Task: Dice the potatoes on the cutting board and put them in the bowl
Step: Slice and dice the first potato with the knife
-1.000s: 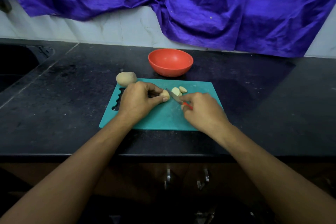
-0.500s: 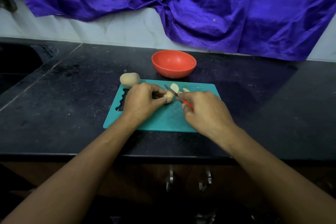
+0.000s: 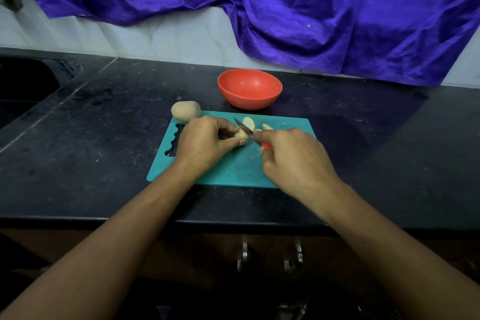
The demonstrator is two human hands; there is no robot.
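1. Purple cloth point(image 3: 311, 8) hangs crumpled across the wall behind everything.
2. The black table point(image 3: 104, 138) carries all your stuff.
3. Your teal cutting board point(image 3: 233, 169) lies flat in the middle of the table, its handle cutout on the left.
4. The red bowl point(image 3: 249, 101) sits on the table just past the board's far edge.
5. Your left hand point(image 3: 205, 143) is curled round a potato piece, pinning it to the board. Your right hand point(image 3: 293, 161) is wrapped around the knife's red handle.
6. A whole potato point(image 3: 185, 111) sits at the board's far left corner, just beyond your left hand.
7. The knife point(image 3: 246, 130) points away and to the left, with its blade right against the cut end of the piece you're holding.
8. That potato piece point(image 3: 241, 135) pokes out between your left thumb and fingers.
9. A couple of cut slices point(image 3: 248, 123) lie on the board just behind the blade, on the bowl side.
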